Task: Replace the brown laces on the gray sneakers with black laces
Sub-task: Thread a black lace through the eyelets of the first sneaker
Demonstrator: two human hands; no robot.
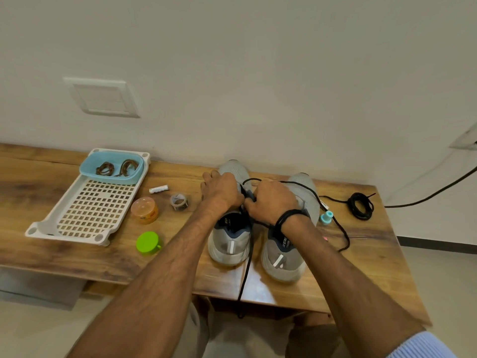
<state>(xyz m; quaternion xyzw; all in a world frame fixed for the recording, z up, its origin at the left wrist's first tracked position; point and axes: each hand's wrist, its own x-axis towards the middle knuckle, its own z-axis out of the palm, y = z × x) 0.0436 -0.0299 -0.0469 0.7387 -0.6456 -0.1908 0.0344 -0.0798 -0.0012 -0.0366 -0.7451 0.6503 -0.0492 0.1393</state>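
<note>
Pinching black lace (245,277) with right hand (273,202) over left sneaker (229,245), toe toward back edge of bench (361,254); steadying it with left hand (222,193) wrapped round. Probably pulling heelward next.

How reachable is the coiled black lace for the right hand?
Probably yes: the coiled black lace lies unobstructed on the table beyond the right sneaker, though the right hand is gripping the threaded lace.

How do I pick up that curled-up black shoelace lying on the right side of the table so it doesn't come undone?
Come straight down and pinch across the thick left side of the coiled black lace, catching all loops together. It lies flat on the table, and a loose tip pokes out at its far right; pulling that would likely unwind it.
</note>
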